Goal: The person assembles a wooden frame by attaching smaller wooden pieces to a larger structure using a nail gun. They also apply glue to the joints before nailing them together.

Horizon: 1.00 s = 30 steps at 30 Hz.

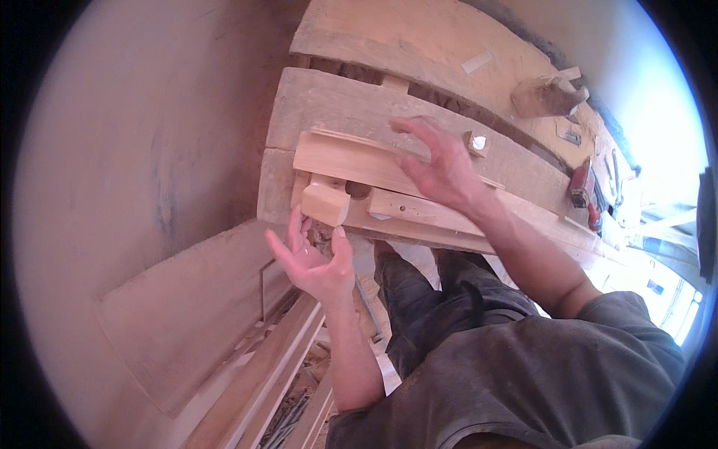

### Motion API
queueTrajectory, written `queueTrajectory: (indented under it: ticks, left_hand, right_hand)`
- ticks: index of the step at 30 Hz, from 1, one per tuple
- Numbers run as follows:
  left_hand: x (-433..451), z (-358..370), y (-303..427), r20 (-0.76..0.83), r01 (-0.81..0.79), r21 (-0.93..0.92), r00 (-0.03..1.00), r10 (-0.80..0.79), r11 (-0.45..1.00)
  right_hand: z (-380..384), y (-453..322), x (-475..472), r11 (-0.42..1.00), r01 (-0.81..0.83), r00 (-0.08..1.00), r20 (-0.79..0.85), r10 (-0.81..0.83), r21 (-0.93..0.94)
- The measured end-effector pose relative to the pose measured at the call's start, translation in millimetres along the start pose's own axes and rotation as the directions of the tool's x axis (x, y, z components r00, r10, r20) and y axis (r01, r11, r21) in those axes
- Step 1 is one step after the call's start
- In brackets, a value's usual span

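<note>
A short, pale wooden block with bevelled edges lies at the left end of the bench. Thumb and fingertips of my left hand pinch it lightly at its near corners. My right hand hovers with fingers apart over a long wooden board, holding nothing. Nearer me lies a wooden piece with a small round hole in its face. Beyond my right wrist is a small wooden block with a white blob on it, possibly glue.
The workbench is made of thick planks with a long gap between them. A wooden hand plane and a red tool lie towards the right. Long timber pieces lean low at left, beside a wall.
</note>
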<state>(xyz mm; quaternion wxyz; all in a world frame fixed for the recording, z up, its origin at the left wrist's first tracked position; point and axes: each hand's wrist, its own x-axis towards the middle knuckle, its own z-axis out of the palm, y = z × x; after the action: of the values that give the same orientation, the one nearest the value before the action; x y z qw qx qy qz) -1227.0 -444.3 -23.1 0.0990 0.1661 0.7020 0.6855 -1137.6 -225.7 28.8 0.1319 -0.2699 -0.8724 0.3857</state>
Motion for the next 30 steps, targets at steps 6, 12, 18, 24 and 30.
queueTrajectory:
  ticks: [6, 12, 18, 24, 30]
  left_hand:
    - [-1.8, 4.6, -6.5, -0.022, 0.06, 0.156, 0.998, -0.057, 0.986]
    - [4.0, 8.6, -6.5, 0.053, -0.072, 0.377, 0.997, 0.056, 0.923]
    - [8.2, 19.4, -6.4, 0.078, -0.1, 0.478, 0.994, 0.071, 0.873]
    - [13.4, 18.5, -12.6, 0.133, -0.101, 0.559, 0.991, 0.031, 0.823]
    - [21.7, 14.0, -10.3, 0.145, 0.022, 0.549, 0.982, -0.121, 0.835]
  right_hand:
    - [-11.8, 32.5, -12.2, 0.931, -0.317, 0.89, 0.284, 0.357, -0.179]
    - [-5.0, 21.2, -1.8, 0.865, -0.376, 0.804, 0.347, 0.483, -0.332]
    - [-1.4, 23.1, -2.3, 0.86, -0.376, 0.81, 0.328, 0.486, -0.344]
    - [-1.8, 21.5, -2.8, 0.857, -0.355, 0.816, 0.324, 0.479, -0.374]
    - [-5.3, 21.0, -2.5, 0.873, -0.332, 0.814, 0.36, 0.456, -0.357]
